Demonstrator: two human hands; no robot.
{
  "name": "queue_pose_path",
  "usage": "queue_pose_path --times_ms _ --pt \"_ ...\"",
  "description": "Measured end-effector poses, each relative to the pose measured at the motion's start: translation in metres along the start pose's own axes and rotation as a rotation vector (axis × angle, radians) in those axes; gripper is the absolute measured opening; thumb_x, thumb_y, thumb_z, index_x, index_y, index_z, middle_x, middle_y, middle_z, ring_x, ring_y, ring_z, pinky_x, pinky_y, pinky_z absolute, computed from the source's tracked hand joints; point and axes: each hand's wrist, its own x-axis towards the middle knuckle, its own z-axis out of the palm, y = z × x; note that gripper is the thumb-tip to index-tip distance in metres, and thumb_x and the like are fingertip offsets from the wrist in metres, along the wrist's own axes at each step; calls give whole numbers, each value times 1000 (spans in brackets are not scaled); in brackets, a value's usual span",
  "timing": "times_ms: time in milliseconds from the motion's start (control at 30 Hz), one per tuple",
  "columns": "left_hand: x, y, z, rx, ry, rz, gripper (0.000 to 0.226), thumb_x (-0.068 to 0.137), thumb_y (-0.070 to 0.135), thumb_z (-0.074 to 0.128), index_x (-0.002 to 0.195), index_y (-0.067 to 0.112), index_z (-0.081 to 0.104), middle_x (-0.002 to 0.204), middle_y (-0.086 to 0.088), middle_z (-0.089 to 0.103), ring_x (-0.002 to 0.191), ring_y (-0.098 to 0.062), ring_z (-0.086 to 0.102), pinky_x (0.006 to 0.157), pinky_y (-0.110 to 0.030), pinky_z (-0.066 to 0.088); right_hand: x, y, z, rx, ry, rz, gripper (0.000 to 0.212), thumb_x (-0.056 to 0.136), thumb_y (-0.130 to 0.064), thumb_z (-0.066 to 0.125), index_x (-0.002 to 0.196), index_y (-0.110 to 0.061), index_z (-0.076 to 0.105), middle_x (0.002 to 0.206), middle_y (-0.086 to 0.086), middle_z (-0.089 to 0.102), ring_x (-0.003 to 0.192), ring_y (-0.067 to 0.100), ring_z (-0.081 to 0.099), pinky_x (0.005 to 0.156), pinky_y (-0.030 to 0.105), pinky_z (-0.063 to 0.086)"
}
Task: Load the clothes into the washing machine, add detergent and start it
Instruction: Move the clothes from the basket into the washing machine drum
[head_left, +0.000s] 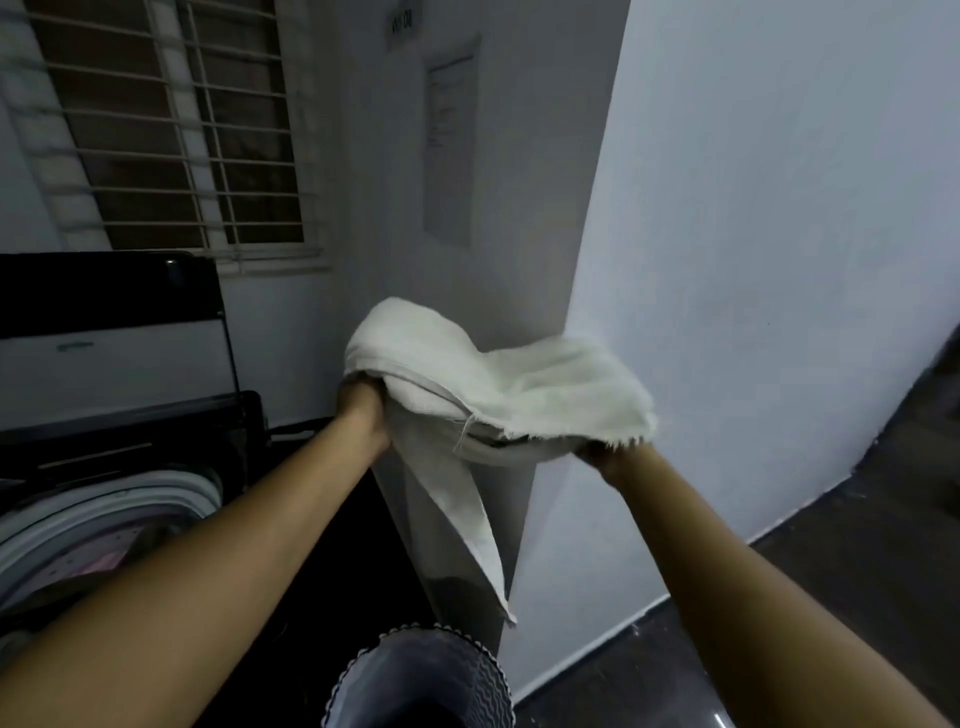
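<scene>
Left grip (363, 410) and right grip (605, 460) both clamped on cloth (493, 374); hanging tail may snag basket (457, 660) rim or miss washer drum (130, 501).

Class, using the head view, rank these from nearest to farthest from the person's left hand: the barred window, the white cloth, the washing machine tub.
1. the white cloth: gripped by the left hand itself.
2. the washing machine tub: open, low on the left.
3. the barred window: on the far wall, upper left.
</scene>
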Motion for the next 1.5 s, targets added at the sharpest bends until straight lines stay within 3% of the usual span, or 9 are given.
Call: queue_pose_path --times_ms 100,300,600,700,833,967,1133,1300,1500 --pt "3 14 14 67 -11 97 34 108 27 36 118 8 63 119 -7 66 86 -18 64 59 -20 53 0 35 -26 -633 -30 241 38 103 -23 54 136 -4 51 132 17 56 102 34 58 67 43 55" --pt "-15 40 27 84 -1 289 30 101 16 45 83 19 69 86 -1 72 79 -19 69 73 -29 56 -6 29 -13 -1473 -491 675 76 82 -47 80 143 -15 47 141 12 56 114 35 64 88 58 56" --pt "3 80 -6 82 53 363 28 94 14 47 80 19 71 88 -3 75 82 -21 71 73 -32 58 -17 15 50 -2185 -395 540 44 102 -32 56 139 -7 57 136 11 64 123 29 62 89 38 46" --pt "8 95 -20 49 32 376 27 95 12 48 84 17 72 90 -4 75 79 -18 71 66 -27 57 -27 10 72 -2308 -434 421 38 103 -23 55 134 -2 59 133 13 66 90 25 68 81 33 47" --pt "18 115 -40 90 -7 371 18 91 16 51 89 15 69 90 -7 73 83 -21 69 70 -30 55 -30 8 115 -2003 -406 180 40 102 -31 56 133 -7 55 128 13 66 81 19 66 62 30 52" --pt "22 136 -68 112 -69 341 19 88 24 52 86 14 68 89 -8 72 86 -25 69 79 -35 57 -50 24 185 -1218 -523 -34 94 78 -60 77 154 -32 27 145 0 47 118 23 59 90 43 57" --pt "23 176 -105 101 -128 238 34 98 24 52 71 12 69 62 -1 71 56 -18 69 59 -25 55 -80 62 284 -982 -673 -312 122 66 -55 90 156 -42 10 154 -18 34 136 10 44 108 39 48" --pt "25 230 -165 195 -225 382 26 99 22 51 81 16 69 74 2 72 71 -14 70 66 -25 56 -95 102 356 -737 -575 -511 62 73 -27 88 129 -23 61 121 -6 71 108 9 69 94 38 58" --pt "36 279 -271 521 -299 799 23 96 23 57 118 22 61 114 11 67 102 2 65 85 -16 51 -119 134 439 -419 -648 -421 52 73 -9 85 122 -11 66 117 8 74 110 27 70 95 52 56"
